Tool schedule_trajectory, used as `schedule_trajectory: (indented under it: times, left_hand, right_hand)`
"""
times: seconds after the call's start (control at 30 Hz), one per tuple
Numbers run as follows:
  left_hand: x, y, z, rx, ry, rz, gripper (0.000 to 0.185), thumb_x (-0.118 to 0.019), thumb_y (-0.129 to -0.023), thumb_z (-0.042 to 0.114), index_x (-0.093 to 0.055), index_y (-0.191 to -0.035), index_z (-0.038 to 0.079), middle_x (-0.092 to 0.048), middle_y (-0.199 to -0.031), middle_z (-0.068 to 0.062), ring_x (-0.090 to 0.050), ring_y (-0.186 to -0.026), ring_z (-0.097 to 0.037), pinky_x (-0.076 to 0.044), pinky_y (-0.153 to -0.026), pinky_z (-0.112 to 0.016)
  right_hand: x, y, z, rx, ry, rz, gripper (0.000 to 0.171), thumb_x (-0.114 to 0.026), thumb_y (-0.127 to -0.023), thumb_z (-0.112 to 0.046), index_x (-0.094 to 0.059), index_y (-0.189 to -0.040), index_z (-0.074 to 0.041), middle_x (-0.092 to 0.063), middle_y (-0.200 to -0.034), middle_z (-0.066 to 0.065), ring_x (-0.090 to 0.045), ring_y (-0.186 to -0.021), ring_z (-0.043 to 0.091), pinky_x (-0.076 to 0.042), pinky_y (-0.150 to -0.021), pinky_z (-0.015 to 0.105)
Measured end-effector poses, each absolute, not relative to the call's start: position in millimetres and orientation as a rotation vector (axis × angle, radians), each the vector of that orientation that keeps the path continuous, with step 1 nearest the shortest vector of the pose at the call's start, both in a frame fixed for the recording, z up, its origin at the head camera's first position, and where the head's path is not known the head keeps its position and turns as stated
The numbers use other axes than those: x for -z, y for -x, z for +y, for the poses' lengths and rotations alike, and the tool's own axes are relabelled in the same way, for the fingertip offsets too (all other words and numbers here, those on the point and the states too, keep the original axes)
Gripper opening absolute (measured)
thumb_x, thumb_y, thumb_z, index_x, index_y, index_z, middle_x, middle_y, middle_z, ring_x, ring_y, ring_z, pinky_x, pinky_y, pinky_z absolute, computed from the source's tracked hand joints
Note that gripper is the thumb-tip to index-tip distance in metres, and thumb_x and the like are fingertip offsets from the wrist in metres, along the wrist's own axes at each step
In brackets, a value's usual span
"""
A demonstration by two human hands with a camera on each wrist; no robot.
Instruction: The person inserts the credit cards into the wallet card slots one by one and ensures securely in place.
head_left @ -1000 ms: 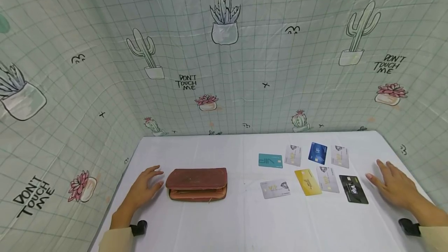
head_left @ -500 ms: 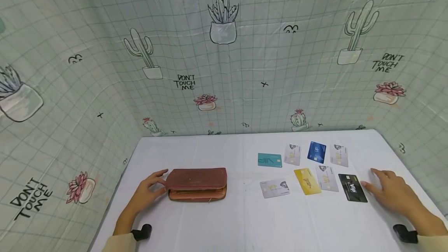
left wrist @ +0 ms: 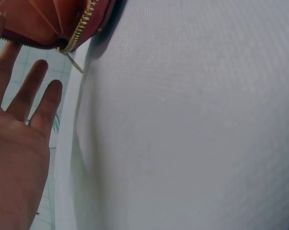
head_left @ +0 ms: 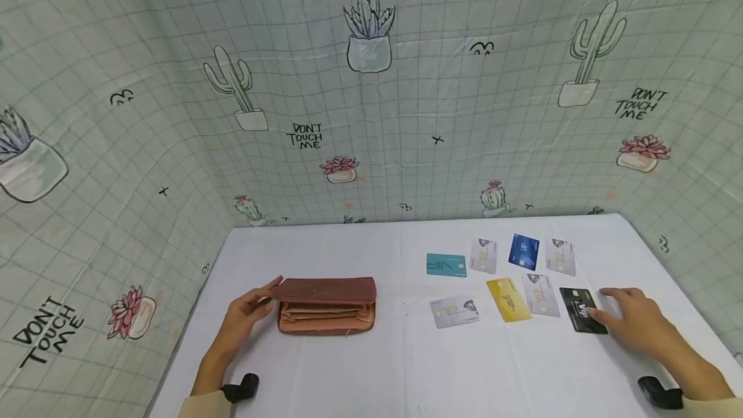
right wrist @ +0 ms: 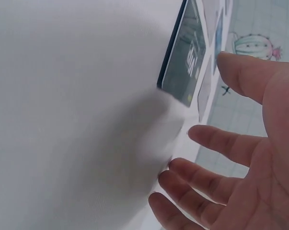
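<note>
looks like a makeshift recording booth rather than a lived-in room: a table point(head_left: 360, 373) under a plain white cloth, walled on three sides by a hung green grid sheet point(head_left: 406, 102) printed with cacti and "don't touch me". creased and sagging like fabric or plastic, with no furniture or windows in view. laid out staged, with a wallet point(head_left: 325, 305) and rows of cards point(head_left: 511, 276).

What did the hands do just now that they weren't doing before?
The left hand moved right to the red wallet and lifted its top flap, so it now gapes open. The right hand slid left to the black card. The other cards stayed put.
</note>
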State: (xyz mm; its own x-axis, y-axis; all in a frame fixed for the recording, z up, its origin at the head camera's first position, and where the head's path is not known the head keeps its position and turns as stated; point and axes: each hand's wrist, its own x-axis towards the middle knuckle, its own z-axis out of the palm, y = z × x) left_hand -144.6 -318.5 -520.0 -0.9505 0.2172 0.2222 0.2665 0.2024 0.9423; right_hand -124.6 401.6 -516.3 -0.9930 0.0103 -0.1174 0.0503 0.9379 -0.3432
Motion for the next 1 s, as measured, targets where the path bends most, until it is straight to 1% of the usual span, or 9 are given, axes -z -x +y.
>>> schedule_trajectory:
  times: [0.2,0.37,0.6,0.8,0.9,0.97,1.0]
  left_hand:
    - [521,144,-314,1.905,0.511,-2.382,0.036,-0.06,-0.099,-0.013,-0.054,-0.135,-0.019,-0.062,-0.141,0.02,-0.052,-0.133,0.008,-0.043,-0.107,-0.014]
    - [525,145,-310,1.925,0.487,-2.359,0.051,-0.065,-0.095,-0.015,-0.044,-0.141,-0.021,-0.057,-0.138,0.019,-0.051,-0.132,0.009,-0.043,-0.108,-0.015]
    - [528,147,-307,1.985,0.466,-2.352,0.063,-0.066,-0.093,-0.015,-0.034,-0.148,-0.017,-0.051,-0.143,0.02,-0.049,-0.133,0.009,-0.044,-0.107,-0.015]
    - [530,147,-307,2.018,0.486,-2.329,0.069,-0.065,-0.092,-0.017,-0.029,-0.151,-0.016,-0.049,-0.146,0.021,-0.048,-0.135,0.007,-0.047,-0.104,-0.015]
    - [529,147,-306,2.016,0.473,-2.344,0.073,-0.067,-0.092,-0.016,-0.029,-0.154,-0.013,-0.047,-0.148,0.016,-0.048,-0.135,0.005,-0.047,-0.105,-0.016]
    - [527,147,-305,2.016,0.452,-2.373,0.078,-0.069,-0.092,-0.014,-0.028,-0.157,-0.008,-0.044,-0.152,0.009,-0.047,-0.135,0.006,-0.046,-0.105,-0.016]
    - [527,147,-305,2.011,0.44,-2.393,0.081,-0.07,-0.091,-0.013,-0.027,-0.159,-0.006,-0.042,-0.155,0.003,-0.047,-0.135,0.006,-0.046,-0.105,-0.016]
  right_hand:
    - [515,121,391,0.55,-0.07,2.975,0.072,-0.078,-0.094,-0.035,-0.052,-0.129,0.022,-0.043,-0.122,0.054,-0.047,-0.109,0.073,-0.046,-0.082,0.079]
    - [513,119,382,0.572,-0.07,2.984,0.077,-0.082,-0.091,-0.034,-0.05,-0.13,0.023,-0.045,-0.12,0.054,-0.05,-0.107,0.07,-0.047,-0.082,0.078]
    - [509,119,372,0.564,-0.113,2.965,0.079,-0.084,-0.089,-0.032,-0.047,-0.133,0.022,-0.041,-0.121,0.055,-0.049,-0.108,0.071,-0.047,-0.083,0.078]
    - [509,118,369,0.576,-0.109,2.963,0.081,-0.085,-0.087,-0.032,-0.047,-0.133,0.022,-0.04,-0.121,0.055,-0.051,-0.106,0.069,-0.048,-0.083,0.077]
    - [510,118,368,0.588,-0.112,2.968,0.082,-0.086,-0.087,-0.032,-0.047,-0.133,0.022,-0.04,-0.121,0.055,-0.052,-0.105,0.067,-0.048,-0.083,0.076]
    - [511,118,368,0.592,-0.121,2.97,0.082,-0.087,-0.086,-0.032,-0.046,-0.133,0.022,-0.039,-0.122,0.055,-0.051,-0.105,0.066,-0.048,-0.084,0.076]
    - [511,118,368,0.592,-0.127,2.969,0.083,-0.087,-0.086,-0.032,-0.046,-0.134,0.022,-0.039,-0.122,0.055,-0.051,-0.105,0.066,-0.048,-0.084,0.076]
